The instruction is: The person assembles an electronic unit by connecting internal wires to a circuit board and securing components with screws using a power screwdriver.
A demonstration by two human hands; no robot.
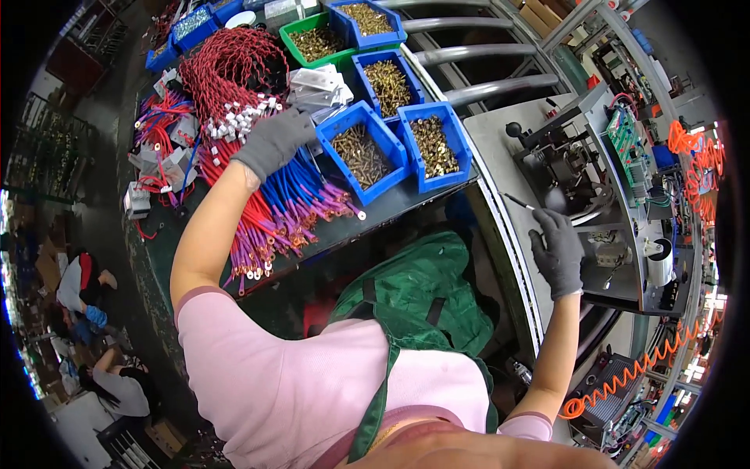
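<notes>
My left hand [279,145], in a grey glove, is closed over the wire bundle, fingertips beside a pile of flat whitish pieces [319,88]. Whatever it holds is hidden. Beneath it lie red and blue cables [273,207] with ring terminals, and twisted red-black wires [230,66] with white connectors. Close to its fingers stands a blue bin [344,125] of dark screws. At the machine [578,172], my right hand [559,254], also gloved, has its thumb and fingers apart. A thin dark rod [517,202] and a blurred dark knob [555,201] are by its fingertips.
More blue bins [466,160] and a green bin [285,35] hold brass-coloured hardware. Curved metal bars [484,55] run behind the bench. An orange coiled hose [641,367] hangs at right. Other people [121,391] sit at far left.
</notes>
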